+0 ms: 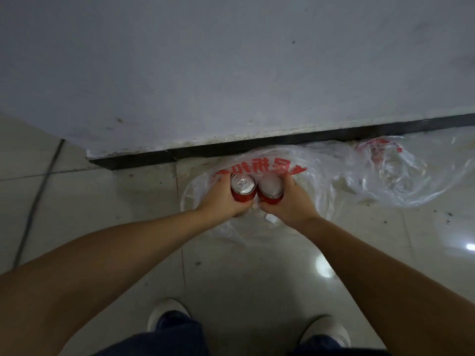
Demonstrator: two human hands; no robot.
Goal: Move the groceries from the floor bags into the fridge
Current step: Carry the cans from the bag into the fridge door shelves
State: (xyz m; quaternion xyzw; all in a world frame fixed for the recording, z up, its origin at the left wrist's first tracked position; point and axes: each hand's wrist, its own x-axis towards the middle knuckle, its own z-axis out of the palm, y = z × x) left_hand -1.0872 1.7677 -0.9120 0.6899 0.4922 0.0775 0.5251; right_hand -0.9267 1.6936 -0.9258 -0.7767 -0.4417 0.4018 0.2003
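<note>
Two red drink cans stand upright side by side over a clear plastic bag with red print [316, 160] that lies on the tiled floor by the wall. My left hand [218, 199] is wrapped around the left can [242, 187], whose silver top with a pull tab faces up. My right hand [290, 201] grips the right can [270, 189]. The two cans touch each other. No fridge is in view.
A second crumpled clear bag [401, 173] lies to the right along the black skirting [231, 147] of the grey wall. A small white scrap [271, 218] rests on the bag below my hands. My white shoes [167, 314] stand on the glossy tiles.
</note>
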